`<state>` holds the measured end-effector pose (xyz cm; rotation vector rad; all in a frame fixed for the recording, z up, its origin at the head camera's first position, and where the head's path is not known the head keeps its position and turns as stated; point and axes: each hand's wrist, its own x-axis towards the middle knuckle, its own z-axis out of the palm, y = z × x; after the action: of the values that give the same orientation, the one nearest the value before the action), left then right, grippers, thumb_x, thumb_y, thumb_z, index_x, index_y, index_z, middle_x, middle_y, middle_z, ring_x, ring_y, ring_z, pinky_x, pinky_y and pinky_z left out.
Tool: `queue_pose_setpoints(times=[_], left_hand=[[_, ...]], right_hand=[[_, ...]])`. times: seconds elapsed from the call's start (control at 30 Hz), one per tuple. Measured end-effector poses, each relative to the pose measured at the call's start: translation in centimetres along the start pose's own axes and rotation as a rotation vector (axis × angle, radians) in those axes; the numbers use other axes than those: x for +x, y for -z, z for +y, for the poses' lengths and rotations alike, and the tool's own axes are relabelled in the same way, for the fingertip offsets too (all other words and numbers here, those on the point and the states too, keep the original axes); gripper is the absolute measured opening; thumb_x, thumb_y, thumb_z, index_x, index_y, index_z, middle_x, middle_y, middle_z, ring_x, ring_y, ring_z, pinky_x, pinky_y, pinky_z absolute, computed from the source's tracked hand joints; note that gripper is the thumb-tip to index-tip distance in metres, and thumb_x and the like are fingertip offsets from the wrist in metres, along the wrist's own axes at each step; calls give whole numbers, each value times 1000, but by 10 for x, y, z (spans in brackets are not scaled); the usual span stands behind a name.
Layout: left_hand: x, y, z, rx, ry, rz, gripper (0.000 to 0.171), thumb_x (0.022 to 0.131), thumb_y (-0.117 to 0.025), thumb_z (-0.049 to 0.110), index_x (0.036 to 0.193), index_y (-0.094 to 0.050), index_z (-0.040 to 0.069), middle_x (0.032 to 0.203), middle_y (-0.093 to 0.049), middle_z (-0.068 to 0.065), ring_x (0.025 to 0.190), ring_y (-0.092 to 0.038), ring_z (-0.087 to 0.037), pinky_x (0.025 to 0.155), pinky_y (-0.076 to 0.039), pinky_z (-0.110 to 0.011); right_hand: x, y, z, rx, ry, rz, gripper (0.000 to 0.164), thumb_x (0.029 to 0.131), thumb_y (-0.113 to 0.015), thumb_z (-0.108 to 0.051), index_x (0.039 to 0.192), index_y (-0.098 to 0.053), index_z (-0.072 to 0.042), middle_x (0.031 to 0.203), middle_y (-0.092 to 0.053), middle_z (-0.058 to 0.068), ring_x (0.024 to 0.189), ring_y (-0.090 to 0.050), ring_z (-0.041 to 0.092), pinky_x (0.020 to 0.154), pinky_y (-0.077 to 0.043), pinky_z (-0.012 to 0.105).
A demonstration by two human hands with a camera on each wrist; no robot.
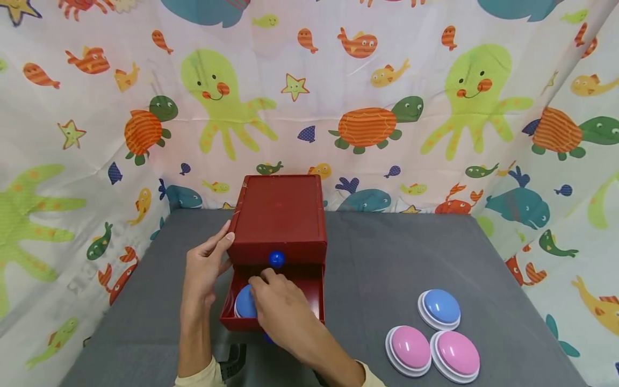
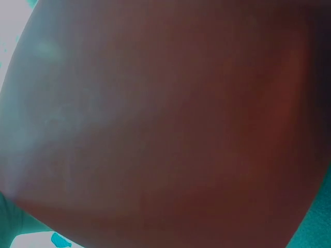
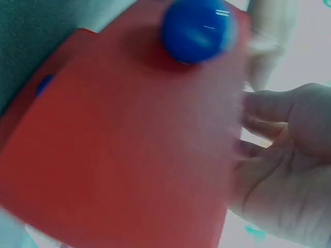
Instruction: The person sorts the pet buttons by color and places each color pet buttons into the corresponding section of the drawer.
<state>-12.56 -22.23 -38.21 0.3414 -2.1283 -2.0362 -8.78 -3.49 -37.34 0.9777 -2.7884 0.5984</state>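
Observation:
A dark red drawer box [image 1: 280, 209] stands on the grey table with its lower drawer [image 1: 309, 295] pulled out. A blue dome button with a white rim [image 1: 245, 303] lies in the left part of that drawer. My left hand [image 1: 205, 266] rests against the box's left side, its thumb at the front corner. My right hand [image 1: 282, 309] reaches into the drawer, beside the blue button. In the right wrist view, the fingertips of the right hand [image 3: 289, 160] go behind a red front with a blue knob [image 3: 196, 31]; what they touch is hidden.
On the table to the right lie another blue button [image 1: 441, 307] and two pink buttons, one nearer [image 1: 410, 346] and one beside it [image 1: 455, 353]. The upper drawer, with a blue knob [image 1: 276, 259], is closed. A sea-animal curtain [image 1: 309, 107] surrounds the table.

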Motion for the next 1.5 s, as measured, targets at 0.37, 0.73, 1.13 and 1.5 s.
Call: queue_pose_setpoints(times=[0.37, 0.73, 1.13, 1.5], left_hand=[[2, 2, 5, 14, 16, -10, 52, 101, -66, 46, 151, -56, 32, 161, -52, -2, 147, -52, -29, 106, -52, -54], [1, 0, -2, 46, 20, -22, 54, 101, -66, 47, 152, -55, 30, 161, -52, -3, 146, -52, -30, 106, -52, -54], [-3, -2, -2, 26, 29, -26, 53, 102, -65, 46, 152, -55, 31, 161, -52, -2, 146, -51, -29, 106, -52, -54], [-1, 0, 4, 46, 28, -13, 53, 101, -65, 50, 151, -54, 35, 163, -50, 1, 148, -50, -28, 106, -53, -52]], right_hand=[[-41, 69, 30, 170, -203, 259, 20, 99, -73, -24, 117, -78, -16, 107, -78, -1, 92, -74, 11, 85, -66, 32], [-74, 105, 111, 5, -483, 240, 32, 98, -74, -20, 125, -73, -3, 126, -71, 21, 111, -72, 40, 92, -62, 57], [-119, 93, 203, -52, -648, 18, 40, 92, -79, -16, 124, -69, 6, 122, -66, 34, 111, -64, 50, 95, -57, 64], [-146, 68, 245, 1, -819, -347, 84, 81, -89, -22, 149, -47, 3, 136, -48, 44, 122, -47, 64, 95, -49, 77]])
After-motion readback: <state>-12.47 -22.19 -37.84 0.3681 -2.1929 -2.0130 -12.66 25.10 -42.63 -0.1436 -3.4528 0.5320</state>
